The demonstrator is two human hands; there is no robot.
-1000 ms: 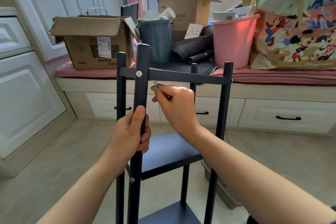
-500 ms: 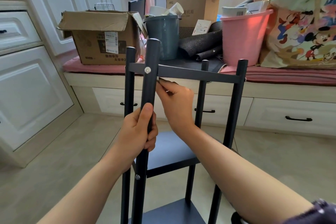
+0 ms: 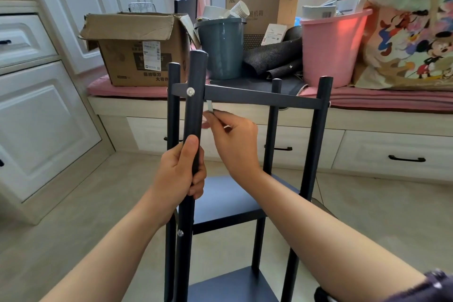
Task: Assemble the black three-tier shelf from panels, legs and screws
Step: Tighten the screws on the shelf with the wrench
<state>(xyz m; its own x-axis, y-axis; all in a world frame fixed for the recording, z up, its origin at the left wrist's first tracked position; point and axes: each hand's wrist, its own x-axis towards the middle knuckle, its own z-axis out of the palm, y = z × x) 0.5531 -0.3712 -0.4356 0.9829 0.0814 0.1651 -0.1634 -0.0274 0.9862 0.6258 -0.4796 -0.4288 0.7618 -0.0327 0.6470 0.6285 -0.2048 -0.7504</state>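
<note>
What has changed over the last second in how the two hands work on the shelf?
Little. The right hand brought its small metal tool up beside the near leg, just under the top panel. The left hand still grips that leg.

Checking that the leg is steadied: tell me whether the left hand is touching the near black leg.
Touching. The head view shows the left hand wrapped around the near black leg, thumb lying up its front.

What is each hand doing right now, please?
Left hand: closed around the front black leg.
Right hand: pinching a small silver tool just under the top panel.
</note>
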